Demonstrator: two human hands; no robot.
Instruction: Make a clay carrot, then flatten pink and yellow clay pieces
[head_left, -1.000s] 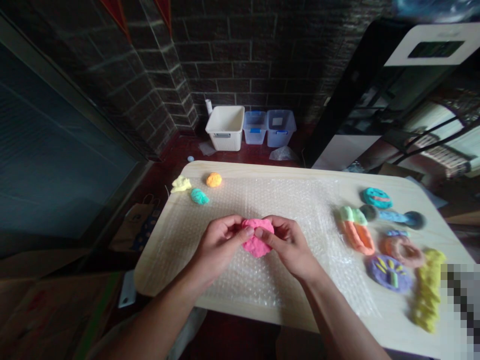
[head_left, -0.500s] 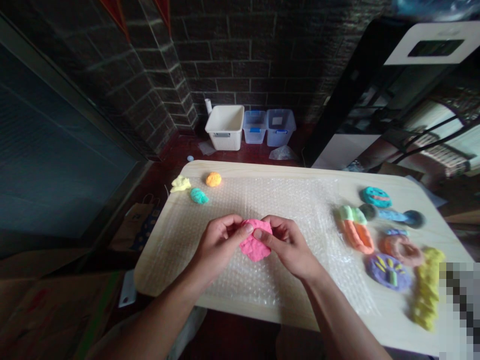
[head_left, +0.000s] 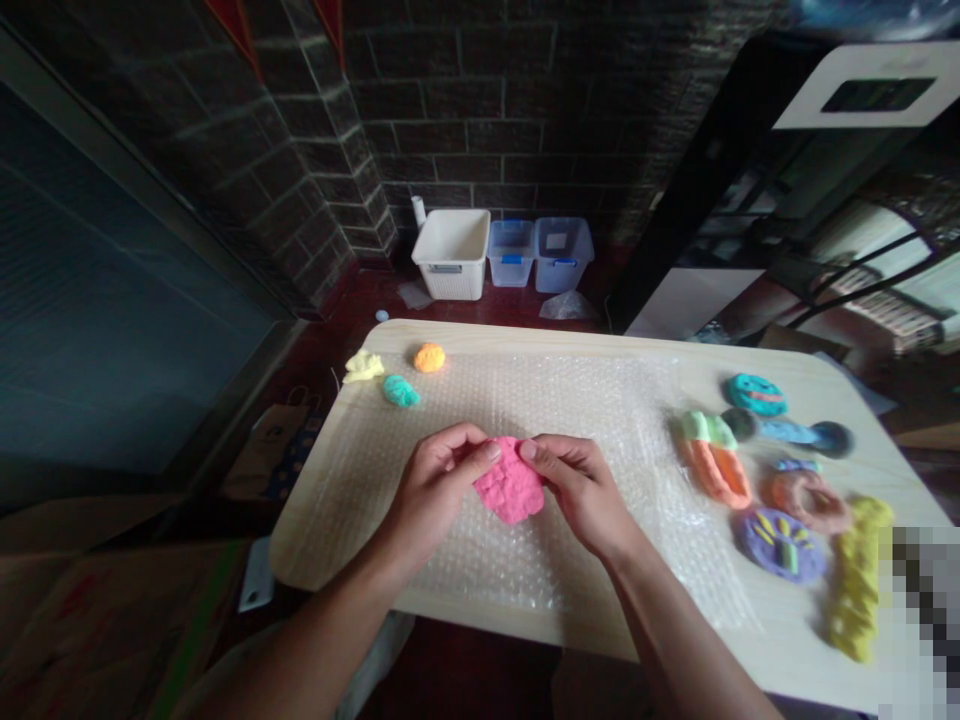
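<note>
A flattened pink clay piece (head_left: 510, 486) is held just above the bubble wrap sheet (head_left: 585, 400) at the middle of the wooden table (head_left: 330, 540). My left hand (head_left: 439, 480) pinches its upper left edge between thumb and fingers. My right hand (head_left: 577, 485) pinches the upper right edge the same way. Both hands are closed on the clay, and the pink piece hangs between them with its face toward me.
Yellow (head_left: 363, 367), orange (head_left: 429, 357) and teal (head_left: 400, 391) clay lumps lie at the table's far left. Several finished clay shapes sit at the right, among them an orange-green one (head_left: 712, 460), a purple disc (head_left: 780, 544) and a yellow strip (head_left: 859, 575). Bins (head_left: 452, 254) stand on the floor beyond.
My thumbs have moved apart from the middle of the pink clay to its upper edges. The clay piece now looks wider, flatter and slightly lower.
</note>
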